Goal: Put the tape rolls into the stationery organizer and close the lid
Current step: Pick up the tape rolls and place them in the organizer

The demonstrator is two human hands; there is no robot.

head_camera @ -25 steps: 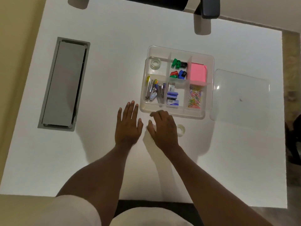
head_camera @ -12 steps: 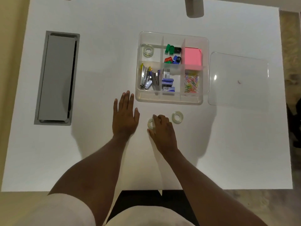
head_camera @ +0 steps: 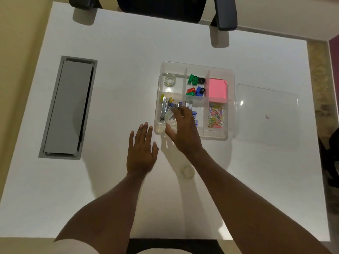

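Note:
The clear stationery organizer (head_camera: 230, 74) lies open on the white table, with one clear tape roll (head_camera: 170, 81) in its far-left compartment. My right hand (head_camera: 184, 129) is over the organizer's near-left corner, shut on a second clear tape roll (head_camera: 170, 120) held above the stapler compartment. A third tape roll (head_camera: 187, 171) lies on the table near my right forearm. My left hand (head_camera: 141, 153) rests flat and open on the table, left of the organizer. The clear lid (head_camera: 266, 114) lies to the right of the organizer.
A grey cable-tray cover (head_camera: 68, 109) is set into the table at the left. A black chair (head_camera: 165, 8) stands beyond the far edge. The organizer also holds staplers, sharpeners, a pink note pad (head_camera: 216, 88) and coloured paper clips (head_camera: 216, 118).
My right hand has picked one tape roll off the table and lifted it forward over the organizer's near-left corner. The left hand stays flat. One roll remains on the table.

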